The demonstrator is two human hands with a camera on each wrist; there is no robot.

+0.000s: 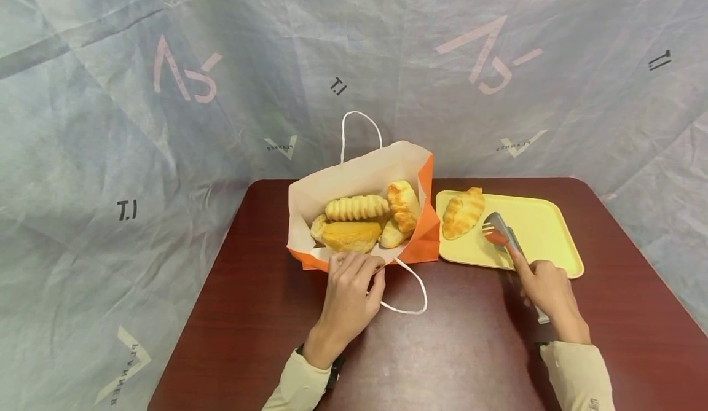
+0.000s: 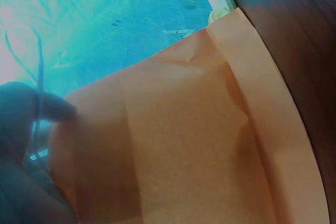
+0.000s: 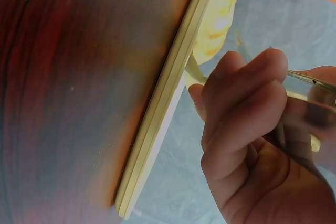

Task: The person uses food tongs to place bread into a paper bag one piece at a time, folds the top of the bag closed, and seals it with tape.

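My left hand (image 1: 350, 291) pinches the near rim of an orange paper bag (image 1: 423, 245) with a white inside. The bag leans open toward me and holds several breads, among them a ridged roll (image 1: 356, 207) and a long yellow bun (image 1: 351, 236). In the left wrist view, the bag's orange side (image 2: 184, 135) fills most of the picture beside my fingers. My right hand (image 1: 547, 288) grips metal tongs (image 1: 496, 222), their tips over a yellow tray (image 1: 539, 223). A croissant-like bread (image 1: 463, 213) lies at the tray's left end, left of the tongs.
The bag and tray stand side by side at the back of a dark red wooden table (image 1: 442, 349). White cord handles (image 1: 406, 311) loop from the bag, one onto the table in front. A grey printed sheet (image 1: 276, 61) hangs behind.
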